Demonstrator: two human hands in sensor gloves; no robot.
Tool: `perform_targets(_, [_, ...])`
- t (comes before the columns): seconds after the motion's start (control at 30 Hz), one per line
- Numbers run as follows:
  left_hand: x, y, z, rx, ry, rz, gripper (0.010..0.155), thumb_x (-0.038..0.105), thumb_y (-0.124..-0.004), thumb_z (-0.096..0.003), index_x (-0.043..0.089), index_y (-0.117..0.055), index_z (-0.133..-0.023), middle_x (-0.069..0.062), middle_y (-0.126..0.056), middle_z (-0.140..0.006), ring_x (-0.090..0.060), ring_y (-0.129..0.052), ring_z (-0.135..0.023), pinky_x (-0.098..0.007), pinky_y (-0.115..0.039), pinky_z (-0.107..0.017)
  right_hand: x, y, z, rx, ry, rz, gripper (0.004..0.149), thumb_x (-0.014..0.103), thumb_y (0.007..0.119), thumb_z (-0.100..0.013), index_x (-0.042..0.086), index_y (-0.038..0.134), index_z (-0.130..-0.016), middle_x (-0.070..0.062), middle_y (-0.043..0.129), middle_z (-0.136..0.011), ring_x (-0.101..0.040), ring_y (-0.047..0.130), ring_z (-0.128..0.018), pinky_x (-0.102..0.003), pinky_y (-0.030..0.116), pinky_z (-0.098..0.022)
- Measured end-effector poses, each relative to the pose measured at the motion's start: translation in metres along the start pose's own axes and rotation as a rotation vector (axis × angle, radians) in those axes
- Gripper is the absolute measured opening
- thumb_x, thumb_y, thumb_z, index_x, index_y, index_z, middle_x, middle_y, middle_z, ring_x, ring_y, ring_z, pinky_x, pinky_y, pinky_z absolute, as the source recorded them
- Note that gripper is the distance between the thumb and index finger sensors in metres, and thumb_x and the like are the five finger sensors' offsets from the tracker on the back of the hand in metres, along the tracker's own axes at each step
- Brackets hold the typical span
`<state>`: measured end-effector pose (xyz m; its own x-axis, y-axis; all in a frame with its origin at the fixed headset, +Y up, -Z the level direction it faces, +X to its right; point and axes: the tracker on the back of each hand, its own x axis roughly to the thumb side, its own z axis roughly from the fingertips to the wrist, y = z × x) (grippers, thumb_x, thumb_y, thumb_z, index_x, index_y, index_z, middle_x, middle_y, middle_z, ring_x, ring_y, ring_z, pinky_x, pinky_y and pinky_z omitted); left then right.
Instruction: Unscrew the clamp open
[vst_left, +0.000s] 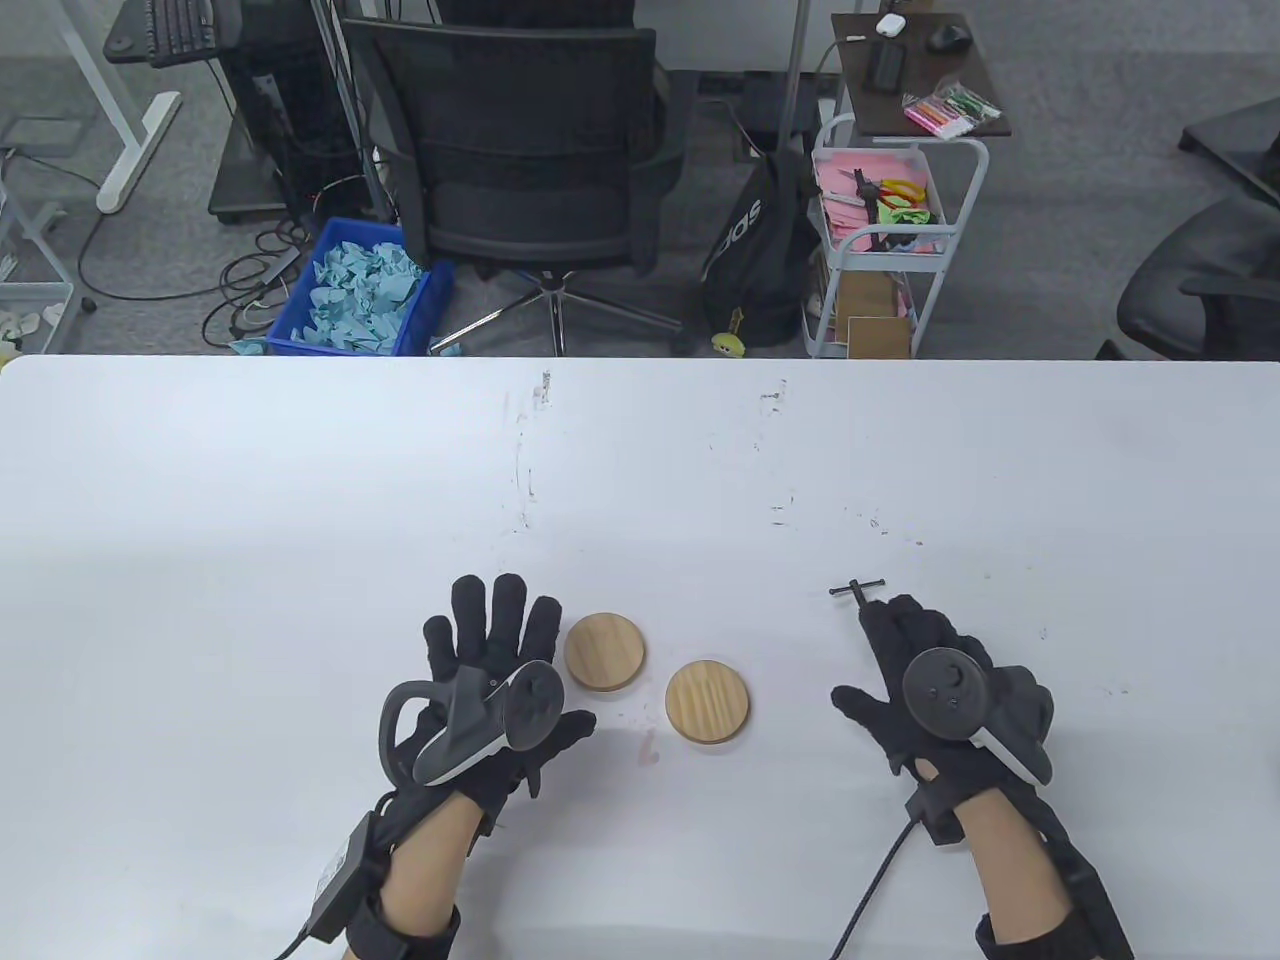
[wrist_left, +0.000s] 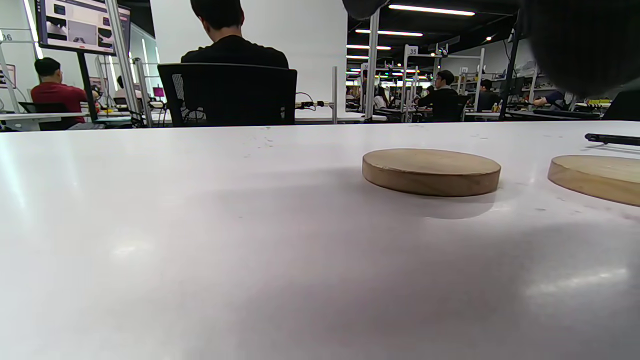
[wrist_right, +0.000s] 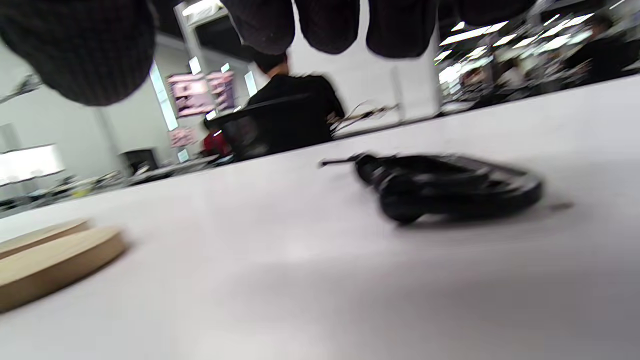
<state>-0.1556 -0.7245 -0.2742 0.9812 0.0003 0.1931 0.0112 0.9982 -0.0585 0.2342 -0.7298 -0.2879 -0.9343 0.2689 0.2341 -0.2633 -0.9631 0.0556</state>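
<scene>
Clamp (wrist_right: 450, 187) lies under right hand (vst_left: 935, 690), prob. untouched; left hand (vst_left: 490, 680) spread, empty.

White table (vst_left: 300, 500) with two wooden discs (vst_left: 604, 652), black clamp (wrist_right: 445, 186).

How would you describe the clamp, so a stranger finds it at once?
Look at the white table, near side, beneath the right hand. The clamp lies flat there, its T-handle screw poking out past the fingers. It is black metal; both wooden discs nearby are pale, round.
</scene>
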Motion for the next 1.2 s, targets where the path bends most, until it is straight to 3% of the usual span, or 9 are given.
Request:
perform_targets(0.07, [0.001,-0.001,-0.001,-0.008,-0.006,-0.001,0.108,0.081,-0.073,-0.0328,0.03,-0.02,-0.112,-0.01,-0.006,-0.119,-0.05,-0.008,-0.11,-0.07,-0.028,-0.078,0.01,0.004,0.001,0.058,-0.028,0.008,0.09,0.069,0.075,-0.035,0.032,0.036,-0.108,-0.003,0.029,-0.111,-0.045,0.036,-0.107,-0.069,0.035,-0.071])
perform_targets(0.2, [0.003,-0.003,-0.001,-0.027,-0.029,-0.009,0.11,0.081,-0.073,-0.032,0.032,-0.017,-0.112,-0.009,-0.004,-0.119,-0.05,-0.006,-0.11,-0.071,-0.026,-0.078,0.025,0.008,0.002,0.053,-0.098,0.093,0.095,0.077,0.072,-0.031,0.034,0.035,-0.108,-0.002,0.028,-0.112,-0.044,0.034,-0.108,-0.072,0.032,-0.07])
perform_targets(0.3, [0.004,-0.005,-0.001,-0.066,-0.052,0.009,0.111,0.081,-0.074,-0.0313,0.032,-0.016,-0.112,-0.009,-0.001,-0.118,-0.05,-0.003,-0.109,-0.074,-0.025,-0.075,0.032,0.012,0.003,0.077,-0.121,0.118,0.098,0.081,0.07,-0.029,0.036,0.033,-0.108,-0.001,0.026,-0.113,-0.044,0.029,-0.11,-0.075,0.02,-0.068])
perform_targets(0.53, [0.006,-0.005,0.001,-0.038,-0.07,-0.024,0.11,0.083,-0.074,-0.0303,0.037,-0.015,-0.111,-0.008,0.003,-0.117,-0.051,0.007,-0.103,-0.076,-0.013,-0.067,0.044,0.024,0.003,0.134,-0.17,0.121,0.1,0.086,0.065,-0.027,0.039,0.029,-0.108,0.001,0.022,-0.113,-0.044,0.025,-0.11,-0.075,0.021,-0.068])
perform_targets(0.8, [0.008,-0.012,-0.002,-0.081,-0.075,-0.05,0.11,0.082,-0.075,-0.0302,0.038,-0.015,-0.111,-0.007,0.007,-0.114,-0.051,0.007,-0.103,-0.076,-0.015,-0.068,0.057,0.036,0.004,0.166,-0.198,0.14,0.099,0.086,0.064,-0.028,0.041,0.027,-0.108,0.001,0.02,-0.114,-0.044,0.022,-0.11,-0.075,0.017,-0.067])
perform_targets(0.97, [0.008,-0.009,0.0,-0.022,-0.112,-0.033,0.109,0.082,-0.075,-0.0305,0.037,-0.018,-0.111,-0.006,0.003,-0.116,-0.05,0.003,-0.106,-0.076,-0.018,-0.072,0.056,0.036,0.003,0.183,-0.181,0.147,0.098,0.084,0.065,-0.029,0.041,0.026,-0.108,0.001,0.019,-0.113,-0.044,0.021,-0.11,-0.075,0.017,-0.067])
perform_targets(1.2, [0.008,-0.008,-0.001,-0.026,-0.118,-0.042,0.108,0.082,-0.075,-0.0306,0.037,-0.019,-0.112,-0.006,0.002,-0.117,-0.05,0.002,-0.107,-0.076,-0.019,-0.072,0.049,0.034,0.001,0.187,-0.152,0.113,0.097,0.083,0.066,-0.03,0.04,0.026,-0.108,0.0,0.019,-0.113,-0.044,0.021,-0.11,-0.074,0.016,-0.068])
